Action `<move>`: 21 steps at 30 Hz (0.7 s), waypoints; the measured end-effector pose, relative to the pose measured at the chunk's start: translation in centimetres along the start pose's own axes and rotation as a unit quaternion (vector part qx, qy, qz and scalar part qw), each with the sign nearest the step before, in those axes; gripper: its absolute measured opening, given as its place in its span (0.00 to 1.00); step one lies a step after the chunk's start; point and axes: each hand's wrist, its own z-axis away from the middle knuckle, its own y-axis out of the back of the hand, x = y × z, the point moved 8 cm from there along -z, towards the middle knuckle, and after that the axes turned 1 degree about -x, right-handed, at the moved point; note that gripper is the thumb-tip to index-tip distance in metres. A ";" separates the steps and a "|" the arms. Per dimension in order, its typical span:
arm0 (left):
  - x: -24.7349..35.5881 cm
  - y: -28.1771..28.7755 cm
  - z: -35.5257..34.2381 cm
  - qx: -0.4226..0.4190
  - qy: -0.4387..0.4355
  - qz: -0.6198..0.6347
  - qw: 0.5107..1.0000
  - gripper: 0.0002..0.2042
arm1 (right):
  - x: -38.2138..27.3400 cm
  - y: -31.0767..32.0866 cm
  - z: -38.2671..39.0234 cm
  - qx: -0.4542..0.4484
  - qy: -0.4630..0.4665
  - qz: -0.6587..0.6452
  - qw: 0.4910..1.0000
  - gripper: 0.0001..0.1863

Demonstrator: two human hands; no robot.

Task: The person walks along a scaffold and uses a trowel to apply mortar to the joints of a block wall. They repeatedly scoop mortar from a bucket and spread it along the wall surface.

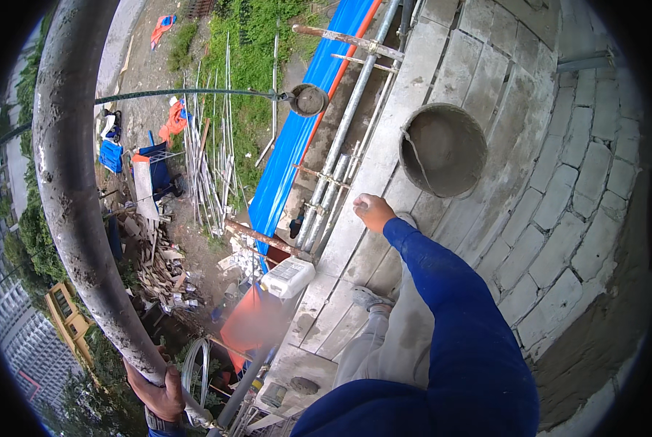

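My left hand [158,393] is wrapped round a thick grey scaffold pole [67,182] at the lower left. In front of me, over the planks [384,226], my right hand [373,213] is held with its fingers curled in; no object shows in it. Just beyond it to the right stands a dark bucket [442,151], its wire handle lying over the rim and grey residue inside. A second, smaller-looking bucket [308,100] hangs from a green rope [195,92] past the platform's outer edge, with grey material in it.
A grey block wall [559,204] bounds the platform on the right. Scaffold tubes [355,109] and blue sheeting [297,124] run along the outer edge. A white jerrycan [288,277] sits at that edge. Far below lie scrap wood [158,262] and long poles [213,146].
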 end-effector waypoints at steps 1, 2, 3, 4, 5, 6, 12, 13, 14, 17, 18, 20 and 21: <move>-0.4 -0.1 0.0 -0.012 0.012 -0.004 1.000 0.42 | -0.9 -1.5 -0.8 0.007 0.022 -0.010 1.000 0.16; -0.8 -0.1 0.2 -0.022 0.025 -0.007 0.999 0.42 | -1.5 -2.9 -1.4 0.013 0.044 -0.019 0.999 0.15; -1.3 -0.1 0.3 -0.032 0.039 -0.010 0.999 0.42 | -1.2 -4.6 -2.0 -0.002 0.035 -0.022 0.999 0.15; -0.8 -0.1 -0.3 -0.031 0.013 -0.001 0.999 0.39 | -0.6 -5.4 -2.5 -0.004 0.027 -0.032 0.999 0.14; -0.2 -0.1 -0.9 -0.030 -0.014 0.008 0.999 0.37 | 0.1 -6.3 -2.8 -0.017 0.007 -0.066 0.998 0.15; -0.8 0.0 -0.3 -0.023 -0.024 0.019 0.999 0.34 | 0.3 -7.5 -2.9 -0.005 0.002 -0.046 0.999 0.16; 0.9 0.0 -0.1 -0.068 0.010 -0.032 0.997 0.38 | 1.4 -10.6 -5.7 -0.022 -0.015 -0.026 0.999 0.17; 0.8 0.0 0.1 -0.060 0.023 -0.003 0.998 0.39 | 1.5 -10.9 -6.6 -0.010 -0.003 -0.025 1.000 0.16; 0.5 0.1 0.4 -0.052 0.036 0.026 0.998 0.40 | 1.5 -11.2 -7.5 0.003 0.009 -0.025 1.000 0.16; 0.0 0.5 0.4 -0.079 0.041 -0.033 0.996 0.41 | 2.8 -12.7 -11.1 -0.005 -0.007 -0.007 1.000 0.17; 0.0 0.5 0.4 -0.078 0.044 -0.048 0.995 0.41 | 3.1 -13.2 -12.1 -0.018 -0.021 -0.009 1.000 0.17; -0.8 1.3 1.0 -0.081 0.003 -0.128 0.988 0.36 | 2.9 -13.7 -13.8 0.005 0.008 0.013 1.000 0.17; -1.2 1.3 1.0 -0.099 0.000 -0.140 0.985 0.36 | 2.8 -14.1 -14.3 -0.008 -0.001 0.008 1.000 0.17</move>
